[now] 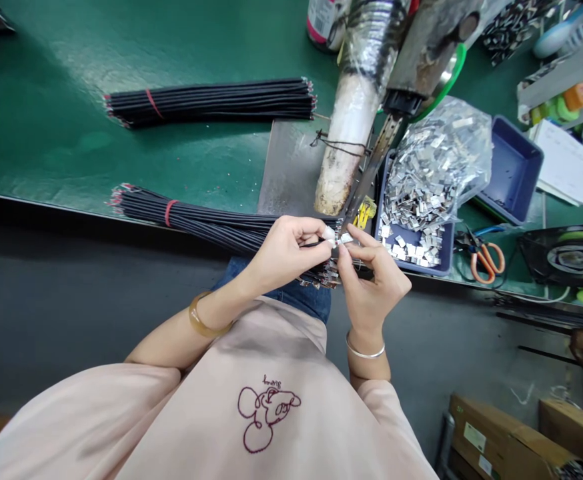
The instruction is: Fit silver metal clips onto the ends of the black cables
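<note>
Both my hands meet in front of the table's edge, beneath a metal-tipped tool. With fingertips wrapped in white, my left hand [291, 250] pinches what looks like the end of a black cable; the fingers hide most of it. Thumb and fingers of my right hand [374, 280] close on a small silvery metal piece [345, 238] right against the left fingertips. Under my left hand lies a bundle of black cables [211, 220], tied with a red band. Several cable ends with metal pieces [327, 273] hang below my hands.
Just above my hands come down a white tube [346, 120] and a dark metal bar [371, 170]. A blue tray [441, 267] of metal pieces, orange-handled scissors [489, 262] and another blue tray [531, 143] stand right. A second cable bundle [211, 101] lies farther back.
</note>
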A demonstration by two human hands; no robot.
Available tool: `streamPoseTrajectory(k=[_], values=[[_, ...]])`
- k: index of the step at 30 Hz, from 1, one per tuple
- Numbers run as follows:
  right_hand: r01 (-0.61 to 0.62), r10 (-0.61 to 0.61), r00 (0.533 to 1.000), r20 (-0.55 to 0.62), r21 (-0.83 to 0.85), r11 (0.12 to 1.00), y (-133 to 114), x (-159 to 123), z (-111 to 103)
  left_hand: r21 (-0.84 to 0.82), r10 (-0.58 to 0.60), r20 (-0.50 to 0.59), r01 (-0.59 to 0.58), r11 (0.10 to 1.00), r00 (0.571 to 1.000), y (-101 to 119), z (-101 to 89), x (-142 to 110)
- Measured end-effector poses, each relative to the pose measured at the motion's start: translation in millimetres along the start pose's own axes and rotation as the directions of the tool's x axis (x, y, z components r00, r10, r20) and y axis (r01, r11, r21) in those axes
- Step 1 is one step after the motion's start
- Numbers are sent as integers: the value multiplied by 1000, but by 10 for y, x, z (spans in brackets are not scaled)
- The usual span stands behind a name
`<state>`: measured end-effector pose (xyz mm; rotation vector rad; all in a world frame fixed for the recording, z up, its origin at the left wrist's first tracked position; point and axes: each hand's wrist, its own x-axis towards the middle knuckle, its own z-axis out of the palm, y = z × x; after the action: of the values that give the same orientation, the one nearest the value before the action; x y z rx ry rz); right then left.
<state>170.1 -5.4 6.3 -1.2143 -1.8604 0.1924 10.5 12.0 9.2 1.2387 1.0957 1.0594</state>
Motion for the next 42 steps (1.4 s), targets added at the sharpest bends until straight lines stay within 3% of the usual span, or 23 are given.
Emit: streamPoseTrajectory(k=[7,19,23,27,32,37,40,42], values=[[-2,2,999,34,8,1000,34,-4,-21,19,-26,29,25,1000,999,15,8,19],[14,-14,1000,16,10,1000,13,58,-12,30,24,-14,-24,999,1000,-21,15,10],[17,-17,1000,2,17,1000,3,42,-20,-1,21,17,-21,1000,1000,-15,-2,7],[19,-19,1000,-6,23,1000,40,-19,-36,67,0,60,-4,998,998,4,-1,14],[114,-114,993,1,-25,993,117,-63,-58,118,7,84,-17,993,996,16,-17,24],[254,-252,967,46,-51,966,171,-100,-82,53,-6,208,-5,999,978,32,-108,8],[183,-183,983,19,27,983,181,-114,-77,93,34,194,-53,994,980,20,-146,-13],[12,-16,999,28,153,988,179,-98,-64,113,65,202,-90,990,977,-1,-146,-30]])
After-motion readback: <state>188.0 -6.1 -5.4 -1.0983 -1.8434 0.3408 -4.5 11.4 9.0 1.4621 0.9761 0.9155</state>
